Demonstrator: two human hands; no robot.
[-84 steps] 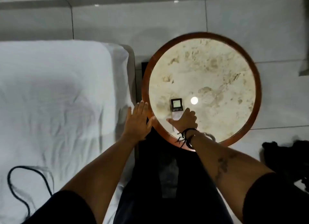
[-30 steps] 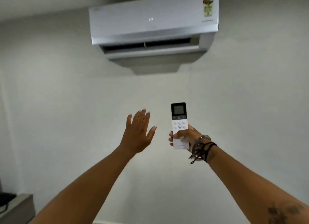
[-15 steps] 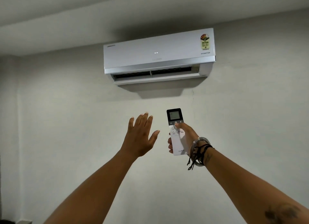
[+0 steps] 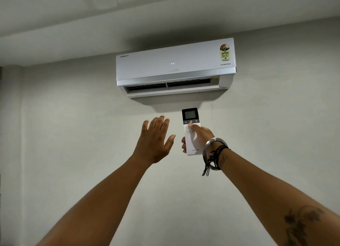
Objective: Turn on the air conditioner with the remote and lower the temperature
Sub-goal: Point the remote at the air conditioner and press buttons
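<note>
The lower right part of the remote (image 4: 191, 135) is covered by the right hand (image 4: 201, 135), whose fingers wrap behind it so only their tips show at its left edge. The figures on its small grey screen are too faint to read, and the white buttons under the thumb are hard to tell apart. The right hand grips the remote upright, thumb lying across the face with its tip just below the power button in the dark strip. The left hand (image 4: 155, 141) hangs empty just left of the remote, fingers spread and extended, palm toward the wall. The air conditioner (image 4: 174, 67) is mounted on the wall above both hands, louvre open. A steel bangle (image 4: 213, 144) and black threads circle the right wrist.
</note>
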